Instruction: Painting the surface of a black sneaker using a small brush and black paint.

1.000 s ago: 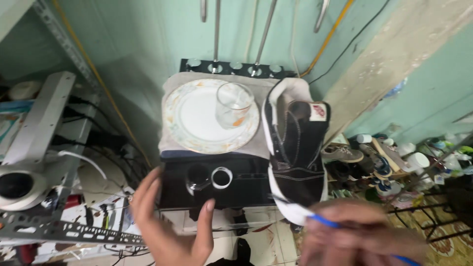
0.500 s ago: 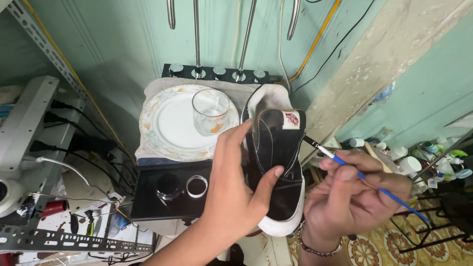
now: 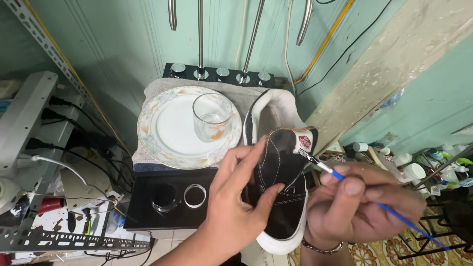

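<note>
My left hand [image 3: 236,207] grips a black high-top sneaker [image 3: 282,162] with a white sole and white lining, holding it by its side, heel toward me. My right hand [image 3: 359,202] holds a thin blue-handled paintbrush [image 3: 340,176]; its bristle tip touches the heel near a small red and white label [image 3: 305,143]. The right hand also steadies the shoe from the right.
Behind the shoe, a floral-rimmed white plate [image 3: 167,133] carries a clear glass [image 3: 212,117] on a towel. A black tray [image 3: 148,216] holds a small jar [image 3: 164,198] and a ring-shaped lid [image 3: 195,195]. Power strips and cables lie left; bottles clutter the right.
My left hand rose from low in front and closed on the sneaker. My right hand brought the brush up to the heel. The view moved closer.
</note>
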